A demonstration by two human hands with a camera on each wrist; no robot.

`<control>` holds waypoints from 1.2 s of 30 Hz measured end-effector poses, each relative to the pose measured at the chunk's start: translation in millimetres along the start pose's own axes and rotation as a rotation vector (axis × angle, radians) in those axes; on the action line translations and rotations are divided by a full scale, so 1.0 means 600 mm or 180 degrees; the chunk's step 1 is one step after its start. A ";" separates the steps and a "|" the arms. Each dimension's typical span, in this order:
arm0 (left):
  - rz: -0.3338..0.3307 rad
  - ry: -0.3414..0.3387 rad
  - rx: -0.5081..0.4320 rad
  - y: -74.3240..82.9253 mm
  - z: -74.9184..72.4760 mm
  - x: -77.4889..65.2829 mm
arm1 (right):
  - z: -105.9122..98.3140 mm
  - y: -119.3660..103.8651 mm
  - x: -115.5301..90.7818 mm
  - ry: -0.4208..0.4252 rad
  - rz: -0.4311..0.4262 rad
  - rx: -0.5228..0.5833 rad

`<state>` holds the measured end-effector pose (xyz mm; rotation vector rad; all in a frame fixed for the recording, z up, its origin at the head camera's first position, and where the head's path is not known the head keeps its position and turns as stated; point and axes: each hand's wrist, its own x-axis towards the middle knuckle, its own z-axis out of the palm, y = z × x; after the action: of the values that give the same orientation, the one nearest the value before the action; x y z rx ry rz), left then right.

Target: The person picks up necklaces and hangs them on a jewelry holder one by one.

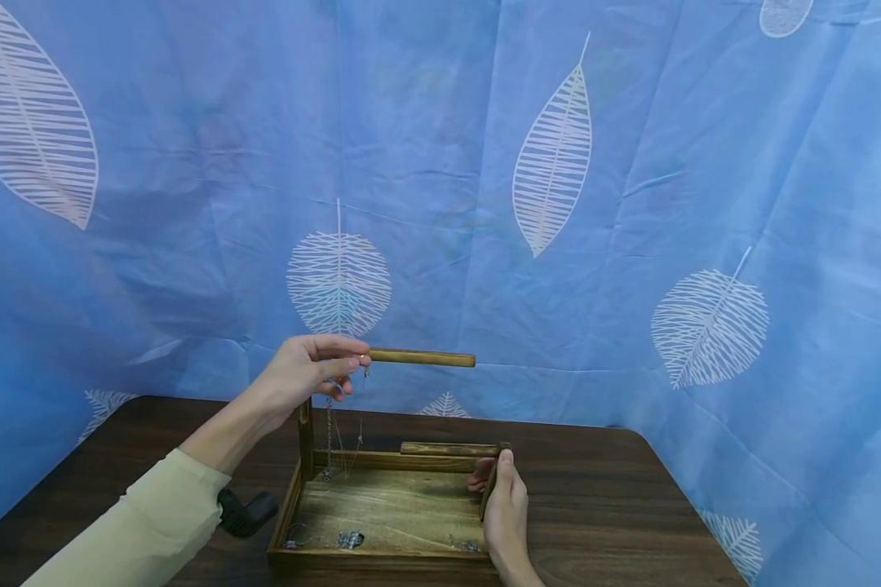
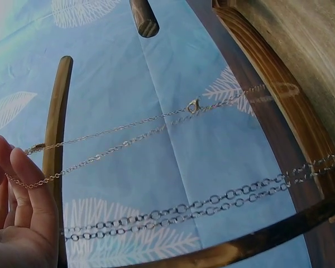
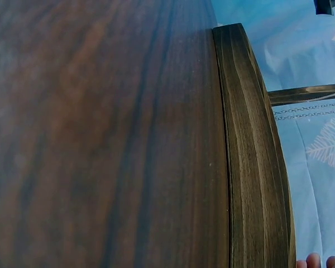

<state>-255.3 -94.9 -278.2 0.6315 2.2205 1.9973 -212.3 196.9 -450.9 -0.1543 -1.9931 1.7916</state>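
Note:
A wooden jewelry stand (image 1: pixel 306 440) has a high bar (image 1: pixel 422 358), a lower bar (image 1: pixel 448 449) and a shallow tray (image 1: pixel 382 556) as its base. At the high bar's left end, my left hand (image 1: pixel 316 371) pinches a thin gold-toned necklace (image 2: pixel 193 106). Its chain loops by the fingertips and hangs down beside the bar. Nearer the left post hangs a silver chain necklace (image 2: pixel 214 199). My right hand (image 1: pixel 508 514) grips the short right post under the lower bar, thumb near its top and fingers behind.
Small pieces of jewelry (image 1: pixel 350 539) lie along the tray's front. A black object (image 1: pixel 245 514) sits on the dark wooden table (image 1: pixel 602 505), left of the stand under my forearm. Behind the table hangs a blue cloth (image 1: pixel 440 163) with white leaf prints.

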 end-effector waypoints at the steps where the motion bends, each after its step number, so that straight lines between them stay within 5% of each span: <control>1: 0.0002 -0.0009 0.0004 0.000 0.002 0.003 | 0.000 0.000 0.000 -0.0006 0.0007 -0.0003; 36: -0.0002 -0.0323 -0.0031 0.018 0.107 0.087 | 0.001 -0.001 0.000 0.0005 0.0010 0.0035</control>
<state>-278.8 -15.6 -265.9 0.7142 2.1516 1.9289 -212.3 196.6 -450.6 -0.1553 -1.9824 1.8035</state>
